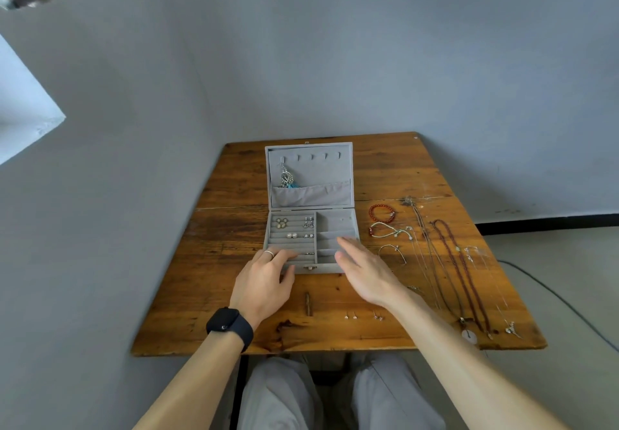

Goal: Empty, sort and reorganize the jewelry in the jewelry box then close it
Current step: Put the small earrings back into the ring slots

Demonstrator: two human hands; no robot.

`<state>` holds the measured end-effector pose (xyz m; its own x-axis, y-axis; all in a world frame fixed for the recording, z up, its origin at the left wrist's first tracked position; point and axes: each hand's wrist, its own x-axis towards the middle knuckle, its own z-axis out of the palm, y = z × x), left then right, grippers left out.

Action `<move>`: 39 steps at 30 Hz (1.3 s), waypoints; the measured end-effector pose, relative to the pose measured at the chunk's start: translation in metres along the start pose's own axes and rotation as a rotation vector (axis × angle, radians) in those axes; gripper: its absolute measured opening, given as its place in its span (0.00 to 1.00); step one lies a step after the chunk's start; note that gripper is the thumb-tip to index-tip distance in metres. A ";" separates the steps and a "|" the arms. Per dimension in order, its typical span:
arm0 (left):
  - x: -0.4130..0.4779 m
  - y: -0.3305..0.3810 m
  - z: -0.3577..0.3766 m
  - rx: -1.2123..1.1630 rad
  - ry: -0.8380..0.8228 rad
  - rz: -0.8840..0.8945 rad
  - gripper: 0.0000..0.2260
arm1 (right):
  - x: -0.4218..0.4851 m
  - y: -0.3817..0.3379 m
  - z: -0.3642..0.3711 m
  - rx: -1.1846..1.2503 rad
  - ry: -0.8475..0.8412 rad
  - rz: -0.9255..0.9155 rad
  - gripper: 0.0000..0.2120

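Observation:
A grey velvet jewelry box [335, 220] stands open in the middle of the wooden table [234, 228], its lid upright. Several earrings [292, 227] sit in the ring rolls on the left side; the right compartments look bare. A silver pendant with a blue tassel [287, 178] hangs from a hook in the lid. My left hand [266, 282], wearing a ring, rests on the box's front left corner, thumb against the front wall. My right hand [363, 267] hovers with straight fingers over the front right corner, holding nothing.
To the right of the box lie a red bead bracelet [382, 213], other bracelets [385, 231], and several long necklaces [459, 272]. Small earring pairs [350, 316] and a dark clip [308, 303] lie near the front edge. A cable [552, 295] runs on the floor at right.

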<state>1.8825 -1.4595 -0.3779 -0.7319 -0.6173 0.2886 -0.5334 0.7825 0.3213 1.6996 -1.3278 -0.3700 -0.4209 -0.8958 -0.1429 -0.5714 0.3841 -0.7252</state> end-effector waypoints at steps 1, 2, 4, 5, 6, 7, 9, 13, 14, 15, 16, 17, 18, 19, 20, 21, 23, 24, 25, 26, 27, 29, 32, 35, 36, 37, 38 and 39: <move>-0.006 0.001 -0.001 -0.012 0.012 -0.008 0.12 | -0.007 0.000 -0.005 0.039 0.036 -0.003 0.25; -0.012 0.004 -0.002 -0.030 0.024 -0.015 0.12 | -0.016 0.002 -0.009 0.055 0.081 -0.007 0.24; -0.026 0.011 -0.001 -0.077 0.034 -0.023 0.12 | -0.035 0.007 -0.014 0.044 0.180 -0.017 0.22; -0.033 0.015 0.001 -0.098 0.029 -0.021 0.12 | -0.045 0.011 -0.014 0.024 0.227 -0.022 0.21; -0.040 0.020 0.004 -0.114 0.019 -0.018 0.12 | -0.055 0.015 -0.013 -0.006 0.267 -0.026 0.20; -0.046 0.026 0.007 -0.128 0.006 -0.017 0.12 | -0.065 0.020 -0.010 -0.044 0.303 -0.029 0.18; -0.055 0.039 0.013 -0.141 -0.024 -0.015 0.12 | -0.081 0.030 -0.001 -0.130 0.370 -0.055 0.15; -0.064 0.063 0.025 -0.104 -0.074 -0.012 0.15 | -0.095 0.042 0.022 -0.301 0.420 -0.113 0.10; -0.064 0.067 0.028 -0.094 -0.079 -0.017 0.15 | -0.095 0.043 0.027 -0.326 0.427 -0.119 0.10; -0.064 0.070 0.031 -0.088 -0.079 -0.026 0.15 | -0.095 0.043 0.031 -0.340 0.435 -0.120 0.09; -0.064 0.073 0.034 -0.082 -0.075 -0.038 0.15 | -0.094 0.043 0.035 -0.349 0.440 -0.116 0.09; -0.063 0.075 0.036 -0.078 -0.066 -0.049 0.15 | -0.093 0.043 0.038 -0.353 0.445 -0.113 0.09; -0.063 0.076 0.038 -0.074 -0.060 -0.059 0.14 | -0.092 0.042 0.040 -0.353 0.451 -0.111 0.08; -0.062 0.077 0.038 -0.072 -0.054 -0.067 0.13 | -0.091 0.042 0.042 -0.352 0.457 -0.107 0.08; -0.061 0.078 0.039 -0.068 -0.053 -0.070 0.12 | -0.089 0.042 0.043 -0.352 0.461 -0.104 0.08; -0.061 0.078 0.039 -0.064 -0.056 -0.069 0.11 | -0.089 0.042 0.044 -0.357 0.465 -0.106 0.08; -0.061 0.078 0.040 -0.052 -0.056 -0.057 0.11 | -0.087 0.042 0.045 -0.364 0.472 -0.116 0.07; -0.061 0.077 0.040 -0.050 -0.052 -0.051 0.11 | -0.087 0.042 0.046 -0.363 0.473 -0.120 0.06; -0.062 0.075 0.039 -0.056 -0.047 -0.051 0.11 | -0.087 0.042 0.046 -0.364 0.473 -0.127 0.06; -0.062 0.072 0.038 -0.066 -0.040 -0.057 0.10 | -0.086 0.042 0.047 -0.368 0.473 -0.136 0.05; -0.063 0.068 0.037 -0.079 -0.034 -0.067 0.09 | -0.085 0.042 0.047 -0.371 0.472 -0.146 0.04; -0.065 0.055 0.032 -0.097 -0.010 -0.092 0.06 | -0.083 0.041 0.047 -0.376 0.467 -0.169 0.03; -0.066 0.027 0.022 -0.121 0.043 -0.169 0.03 | -0.079 0.038 0.045 -0.360 0.439 -0.203 0.02; -0.066 -0.003 0.014 -0.097 0.075 -0.274 0.04 | -0.070 0.027 0.040 -0.310 0.421 -0.241 0.04; -0.066 -0.013 0.014 -0.088 0.081 -0.302 0.04 | -0.066 0.022 0.038 -0.295 0.413 -0.252 0.04; -0.066 -0.020 0.014 -0.086 0.084 -0.328 0.04 | -0.061 0.016 0.036 -0.282 0.403 -0.264 0.04; -0.067 -0.025 0.016 -0.093 0.089 -0.348 0.04 | -0.056 0.010 0.034 -0.274 0.391 -0.275 0.04; -0.069 -0.027 0.018 -0.105 0.097 -0.363 0.04 | -0.050 0.004 0.032 -0.269 0.377 -0.284 0.04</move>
<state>1.9397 -1.4370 -0.4229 -0.4574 -0.8612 0.2218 -0.7003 0.5025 0.5070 1.7409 -1.2889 -0.3873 -0.4190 -0.8493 0.3213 -0.8388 0.2265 -0.4951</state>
